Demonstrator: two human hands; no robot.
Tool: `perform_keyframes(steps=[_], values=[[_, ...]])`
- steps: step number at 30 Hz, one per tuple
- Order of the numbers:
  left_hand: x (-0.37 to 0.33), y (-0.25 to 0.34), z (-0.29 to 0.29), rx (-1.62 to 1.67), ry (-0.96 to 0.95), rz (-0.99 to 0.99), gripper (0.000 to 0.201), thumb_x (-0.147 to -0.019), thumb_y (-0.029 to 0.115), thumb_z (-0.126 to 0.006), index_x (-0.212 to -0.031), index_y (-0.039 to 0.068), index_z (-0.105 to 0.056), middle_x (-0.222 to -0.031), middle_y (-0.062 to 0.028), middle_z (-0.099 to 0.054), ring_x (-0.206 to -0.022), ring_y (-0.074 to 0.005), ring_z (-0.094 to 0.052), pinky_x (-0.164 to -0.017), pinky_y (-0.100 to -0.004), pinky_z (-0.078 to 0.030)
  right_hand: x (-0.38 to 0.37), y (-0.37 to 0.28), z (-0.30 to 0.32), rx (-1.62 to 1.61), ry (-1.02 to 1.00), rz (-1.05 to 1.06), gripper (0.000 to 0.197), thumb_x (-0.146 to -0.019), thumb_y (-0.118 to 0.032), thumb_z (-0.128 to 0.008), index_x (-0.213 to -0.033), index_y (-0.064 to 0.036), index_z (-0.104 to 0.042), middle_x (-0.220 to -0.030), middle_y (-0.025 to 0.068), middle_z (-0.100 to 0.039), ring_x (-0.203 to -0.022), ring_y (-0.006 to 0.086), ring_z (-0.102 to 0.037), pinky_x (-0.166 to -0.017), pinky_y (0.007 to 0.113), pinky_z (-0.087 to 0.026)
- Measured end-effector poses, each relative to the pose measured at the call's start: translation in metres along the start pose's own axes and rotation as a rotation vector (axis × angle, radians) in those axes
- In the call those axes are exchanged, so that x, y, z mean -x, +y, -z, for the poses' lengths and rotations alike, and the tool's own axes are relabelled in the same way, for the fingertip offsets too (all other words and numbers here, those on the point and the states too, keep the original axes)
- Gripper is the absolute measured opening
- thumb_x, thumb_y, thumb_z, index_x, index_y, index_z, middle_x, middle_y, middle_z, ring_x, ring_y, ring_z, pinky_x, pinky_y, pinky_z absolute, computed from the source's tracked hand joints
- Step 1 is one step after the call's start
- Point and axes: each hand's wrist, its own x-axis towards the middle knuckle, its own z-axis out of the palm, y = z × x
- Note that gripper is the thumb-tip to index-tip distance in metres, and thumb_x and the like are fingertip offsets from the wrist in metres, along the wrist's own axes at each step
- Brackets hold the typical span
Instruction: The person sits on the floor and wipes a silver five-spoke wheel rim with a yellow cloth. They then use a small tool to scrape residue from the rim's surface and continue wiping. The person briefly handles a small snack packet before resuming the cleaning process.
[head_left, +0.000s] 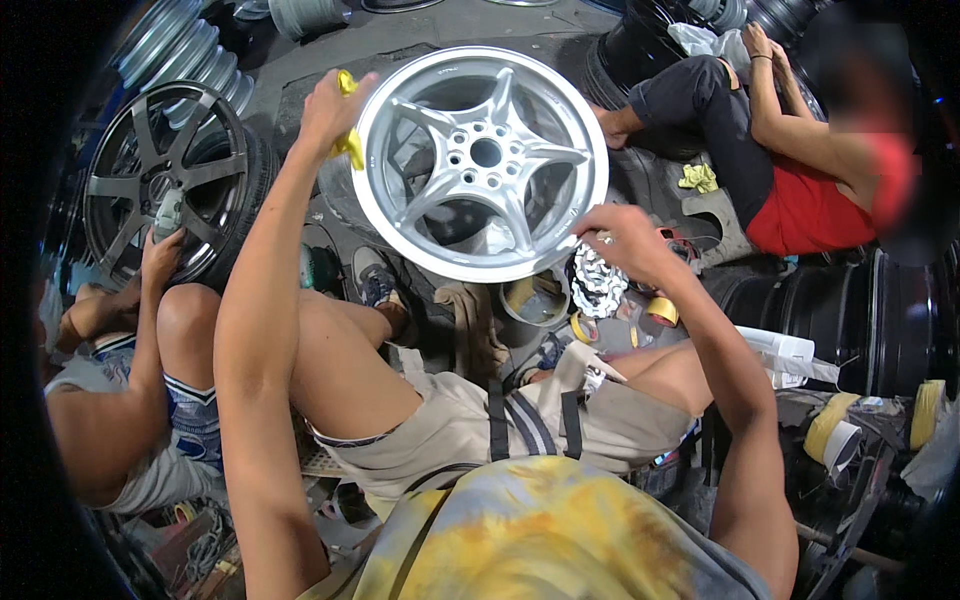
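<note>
Wheel rim (535, 157), silver, round, without long axis, lies between both hands. Left hand (325, 115) is closed on yellow cloth (350, 150) at its left edge; right hand (628, 240), fingers bent, meets its near-right edge, pinch undetermined. Neither hand is clearly nearer.

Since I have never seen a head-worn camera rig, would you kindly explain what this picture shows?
There is no robot here, only a person's two bare hands. One wide fisheye camera on the head looks down, so straight edges bend. The left hand holds a yellow cloth at the left edge of a silver wheel; the right hand is at its lower right edge. On the floor are tape rolls. At left, a co-worker's hand holds a grey tool by a dark wheel.
</note>
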Motion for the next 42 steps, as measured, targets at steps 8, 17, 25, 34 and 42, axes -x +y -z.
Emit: perform_keyframes(steps=[8, 17, 25, 34, 42], values=[[0.046, 0.088, 0.000, 0.648, -0.609, -0.165, 0.040, -0.090, 0.019, -0.058, -0.127, 0.005, -0.059, -0.102, -0.0068, -0.060, -0.091, -0.0141, -0.058, -0.085, -0.0288, -0.048, 0.076, 0.094, -0.039, -0.084, 0.350, -0.711, 0.018, -0.087, -0.009, -0.069, -0.104, -0.0046, -0.074, -0.085, 0.0043, -0.069, -0.078, 0.0118, -0.061, -0.072, 0.027, -0.050], [0.056, 0.099, -0.023, 0.354, -0.684, -0.271, 0.024, -0.093, 0.016, -0.048, -0.104, 0.004, -0.066, -0.095, -0.0041, -0.063, -0.087, -0.0146, -0.058, -0.082, -0.0301, -0.048, 0.072, 0.079, -0.121, -0.254, 0.060, -0.547, 0.041, -0.086, -0.027, -0.077, -0.119, -0.0033, -0.069, -0.101, 0.0189, -0.072, -0.091, 0.0295, -0.069, -0.083, 0.040, -0.054], [0.080, 0.118, -0.011, 0.026, -0.543, -0.334, 0.037, -0.104, 0.028, -0.045, -0.116, 0.002, -0.069, -0.118, -0.0167, -0.064, -0.105, -0.0245, -0.062, -0.089, -0.0387, -0.049, 0.058, 0.024, -0.057, -0.321, 0.225, -0.529, 0.031, -0.091, -0.026, -0.073, -0.107, 0.0012, -0.073, -0.099, 0.0164, -0.074, -0.090, 0.0244, -0.073, -0.081, 0.035, -0.057], [0.127, 0.167, -0.009, 0.496, -0.883, -0.486, 0.058, -0.109, 0.049, -0.034, -0.134, 0.004, -0.061, -0.126, -0.0148, -0.062, -0.116, -0.0225, -0.058, -0.103, -0.0357, -0.043, 0.016, -0.105, -0.052, -1.416, 0.408, -0.342, 0.038, -0.104, -0.022, -0.062, -0.137, -0.0079, -0.052, -0.124, 0.0004, -0.062, -0.110, 0.0103, -0.061, -0.091, 0.027, -0.053], [0.151, 0.168, -0.019, 0.504, -0.888, -0.709, 0.051, -0.108, 0.043, -0.041, -0.132, 0.003, -0.062, -0.117, -0.0247, -0.065, -0.111, -0.0335, -0.062, -0.098, -0.0422, -0.046, 0.008, -0.093, -0.039, -1.137, 0.356, -0.353, 0.031, -0.103, -0.009, -0.060, -0.132, -0.0075, -0.051, -0.121, 0.0024, -0.062, -0.111, 0.0107, -0.060, -0.095, 0.029, -0.050]])
